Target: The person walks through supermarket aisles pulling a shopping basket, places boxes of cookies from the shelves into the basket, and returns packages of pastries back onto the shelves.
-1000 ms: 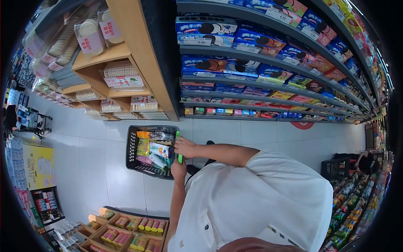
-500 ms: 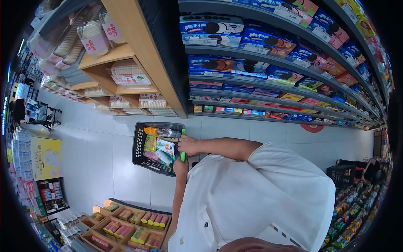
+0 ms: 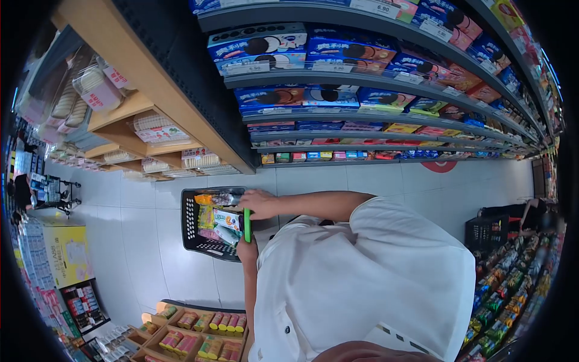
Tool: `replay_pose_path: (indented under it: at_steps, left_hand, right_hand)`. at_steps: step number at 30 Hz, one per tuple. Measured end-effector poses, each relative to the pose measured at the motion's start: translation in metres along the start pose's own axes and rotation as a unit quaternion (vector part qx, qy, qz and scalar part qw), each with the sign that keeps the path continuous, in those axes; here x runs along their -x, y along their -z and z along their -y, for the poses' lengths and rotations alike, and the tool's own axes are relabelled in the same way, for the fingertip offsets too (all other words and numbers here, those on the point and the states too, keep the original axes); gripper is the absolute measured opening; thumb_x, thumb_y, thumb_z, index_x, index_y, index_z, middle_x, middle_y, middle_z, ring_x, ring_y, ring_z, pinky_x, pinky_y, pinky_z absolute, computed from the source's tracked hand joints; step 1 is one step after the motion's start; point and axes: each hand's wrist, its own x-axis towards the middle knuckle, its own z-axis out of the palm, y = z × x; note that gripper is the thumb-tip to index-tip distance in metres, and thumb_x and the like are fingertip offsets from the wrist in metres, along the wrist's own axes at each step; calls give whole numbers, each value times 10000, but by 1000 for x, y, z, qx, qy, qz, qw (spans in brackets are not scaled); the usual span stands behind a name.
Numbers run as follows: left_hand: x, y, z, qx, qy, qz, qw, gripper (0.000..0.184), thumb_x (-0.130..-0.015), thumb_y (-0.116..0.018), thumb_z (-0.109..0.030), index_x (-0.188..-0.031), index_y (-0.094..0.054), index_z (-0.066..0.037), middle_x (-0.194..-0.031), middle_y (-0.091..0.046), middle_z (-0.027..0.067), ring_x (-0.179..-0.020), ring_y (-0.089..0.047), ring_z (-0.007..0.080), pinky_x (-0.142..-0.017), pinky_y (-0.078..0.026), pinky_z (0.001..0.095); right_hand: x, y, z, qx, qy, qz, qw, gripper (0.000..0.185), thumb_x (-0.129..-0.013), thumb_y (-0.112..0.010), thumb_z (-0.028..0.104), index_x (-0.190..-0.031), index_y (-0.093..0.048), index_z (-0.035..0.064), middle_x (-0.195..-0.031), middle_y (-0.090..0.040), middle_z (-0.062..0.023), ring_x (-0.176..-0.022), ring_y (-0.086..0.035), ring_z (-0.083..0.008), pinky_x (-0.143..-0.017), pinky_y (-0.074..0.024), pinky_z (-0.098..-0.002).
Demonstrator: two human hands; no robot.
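the black basket (image 3: 190,224) is in front of the torso, above the floor (image 3: 181,277), with its green handle (image 3: 246,226) on the side nearest the person. the left hand (image 3: 246,251) appears closed on the handle's lower end. the right hand (image 3: 259,204) has shifted to the opposite end, exposing more of the handle; its fingers extend over the rim near an orange packet (image 3: 203,198). whether they grip cannot be determined. judged result: the left hand bears more of the hold. a white box (image 3: 229,219) lies inside.
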Motion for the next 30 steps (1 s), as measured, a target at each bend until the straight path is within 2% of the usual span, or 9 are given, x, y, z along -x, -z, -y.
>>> replay_pose_path:
  at_steps: [1,3,9,12,16,20,22,28,30]
  left_hand:
    - [0,0,0,-12,4,-1,1000,268,-886,-651,-264,-889,-664,3,-799,-658,266,-790,-638,468,-682,-497,519]
    - [-2,-2,4,-21,-1,3,1000,270,-887,-651,-264,-887,-661,6,-792,-656,265,-787,-638,468,-680,-494,518]
    - [1,2,-8,3,-13,-11,1000,272,-883,-654,-246,-849,-627,23,-749,-639,274,-752,-629,478,-660,-487,516]
    - [-2,-3,3,-24,-17,-1,1000,272,-881,-649,-236,-839,-619,31,-748,-636,283,-746,-629,482,-653,-485,523]
    - [-5,-8,14,-47,-11,1,999,308,-884,-645,-277,-840,-630,28,-763,-645,286,-761,-640,478,-679,-497,531]
    - [-6,-11,18,-43,6,6,999,335,-886,-643,-303,-845,-633,30,-781,-654,284,-779,-645,475,-699,-503,534]
    - [-4,-11,16,-57,10,3,998,301,-898,-621,-282,-931,-652,16,-819,-658,288,-821,-649,471,-700,-497,522]
    - [-3,-10,10,-46,36,-6,998,323,-895,-636,-326,-904,-664,-4,-815,-667,268,-813,-648,465,-725,-513,511]
    - [-3,-8,9,-40,40,-5,998,322,-895,-637,-328,-902,-667,-7,-815,-667,265,-814,-648,461,-724,-511,510]
  right_hand:
    - [4,9,-12,16,6,-75,997,492,-720,-743,258,-1152,-625,56,-1209,-591,-115,-1181,-513,-330,-964,-461,-457]
    - [20,64,-18,43,-25,-181,982,597,-747,-741,250,-1268,-559,21,-1313,-545,-153,-1243,-479,-349,-1015,-437,-453]
    - [63,201,-44,224,-98,-363,899,722,-767,-748,267,-1371,-466,-11,-1433,-438,-174,-1372,-355,-389,-1136,-317,-489]
    - [75,229,-61,283,-109,-390,869,741,-773,-749,246,-1394,-439,-15,-1473,-410,-180,-1377,-351,-401,-1139,-303,-514]
    - [72,253,-78,324,-180,-320,872,710,-789,-744,249,-1385,-455,-7,-1413,-464,-169,-1271,-442,-362,-1088,-345,-492]
    - [67,252,-100,338,-197,-279,877,695,-790,-736,220,-1389,-459,3,-1404,-475,-148,-1268,-442,-334,-1068,-355,-468]
    - [64,248,-106,339,-220,-281,871,642,-796,-725,205,-1363,-494,15,-1397,-487,-143,-1275,-439,-322,-1053,-367,-449]
    - [57,252,-112,319,-199,-314,872,547,-804,-709,171,-1312,-553,39,-1304,-543,-126,-1203,-486,-333,-968,-427,-447]
    - [53,259,-111,335,-184,-322,866,518,-797,-716,170,-1281,-577,50,-1209,-597,-124,-1087,-569,-336,-880,-483,-447]
